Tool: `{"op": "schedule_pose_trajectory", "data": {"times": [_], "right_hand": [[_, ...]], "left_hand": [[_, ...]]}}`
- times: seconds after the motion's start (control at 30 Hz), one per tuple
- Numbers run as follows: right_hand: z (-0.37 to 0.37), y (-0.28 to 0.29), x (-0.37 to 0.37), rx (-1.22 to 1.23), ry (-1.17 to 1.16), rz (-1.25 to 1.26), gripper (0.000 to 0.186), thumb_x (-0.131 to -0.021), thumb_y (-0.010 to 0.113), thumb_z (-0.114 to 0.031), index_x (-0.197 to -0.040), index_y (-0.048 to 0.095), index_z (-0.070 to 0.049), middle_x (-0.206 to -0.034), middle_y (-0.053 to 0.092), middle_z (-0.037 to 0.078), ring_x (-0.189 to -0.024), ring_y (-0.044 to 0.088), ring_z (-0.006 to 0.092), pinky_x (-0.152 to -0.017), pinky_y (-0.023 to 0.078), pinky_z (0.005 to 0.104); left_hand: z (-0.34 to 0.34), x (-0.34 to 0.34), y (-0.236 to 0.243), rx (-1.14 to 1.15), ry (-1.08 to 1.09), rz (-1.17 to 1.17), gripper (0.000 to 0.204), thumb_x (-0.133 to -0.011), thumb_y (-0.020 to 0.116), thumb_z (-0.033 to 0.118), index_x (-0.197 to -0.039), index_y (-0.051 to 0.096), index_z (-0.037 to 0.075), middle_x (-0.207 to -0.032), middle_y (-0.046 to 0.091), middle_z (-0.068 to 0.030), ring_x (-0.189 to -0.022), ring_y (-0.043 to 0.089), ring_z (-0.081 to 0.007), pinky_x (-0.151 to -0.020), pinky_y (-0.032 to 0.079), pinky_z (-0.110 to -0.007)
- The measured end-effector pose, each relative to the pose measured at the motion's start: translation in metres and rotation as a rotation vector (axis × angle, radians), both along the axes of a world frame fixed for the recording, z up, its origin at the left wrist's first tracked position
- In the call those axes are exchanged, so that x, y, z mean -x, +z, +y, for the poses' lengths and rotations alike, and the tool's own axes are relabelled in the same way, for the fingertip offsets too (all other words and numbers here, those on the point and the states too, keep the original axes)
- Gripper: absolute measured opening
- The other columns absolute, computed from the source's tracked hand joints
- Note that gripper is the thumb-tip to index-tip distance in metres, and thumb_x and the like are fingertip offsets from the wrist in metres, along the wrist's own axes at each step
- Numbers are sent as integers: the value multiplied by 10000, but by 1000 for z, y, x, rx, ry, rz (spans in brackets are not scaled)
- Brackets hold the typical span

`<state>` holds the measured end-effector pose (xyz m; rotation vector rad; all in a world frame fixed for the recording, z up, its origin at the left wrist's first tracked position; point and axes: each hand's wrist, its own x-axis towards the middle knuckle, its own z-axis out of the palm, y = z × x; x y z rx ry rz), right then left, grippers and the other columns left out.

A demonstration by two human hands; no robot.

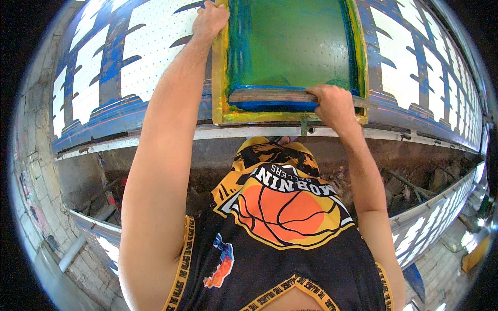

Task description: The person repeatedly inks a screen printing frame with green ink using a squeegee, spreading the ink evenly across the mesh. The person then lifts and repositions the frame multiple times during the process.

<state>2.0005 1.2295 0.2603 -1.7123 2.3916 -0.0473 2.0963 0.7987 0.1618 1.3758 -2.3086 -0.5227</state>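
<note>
A screen-printing frame (220,78) with smeared yellow and blue edges and a green mesh (288,44) lies on the long blue table. My left hand (210,20) grips the upper part of the frame's left side. Along the inside of the near edge lies a long squeegee (270,95) with a pale handle and blue-stained blade. My right hand (333,106) is closed on the squeegee toward its right end.
White cut pieces (145,41) are laid in rows on the table (116,57) at both sides of the frame. A metal rail (197,132) runs along the near edge. Behind me, another table (415,233) carries similar white pieces, with a dirty trough between.
</note>
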Motion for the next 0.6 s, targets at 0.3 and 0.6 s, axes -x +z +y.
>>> {"op": "schedule_pose_trajectory", "data": {"times": [0.3,0.6], "right_hand": [[45,-7,-23,164,40,-236,460,-792,785,-31,-1249,735,-34,-1288,730,154,-1226,686,357,-1059,544,458],[119,0,84,511,-165,-458,351,-870,690,84,-1173,790,-64,-993,676,160,-980,673,377,-876,550,463]], "left_hand": [[19,3,25,-47,33,-111,541,-1081,485,464,-1434,609,73,-1370,705,-249,-1320,642,-449,-1114,495,-554],[20,3,26,43,50,-192,476,-1114,467,430,-1342,648,54,-1297,734,-228,-1241,672,-437,-1033,516,-539]]}}
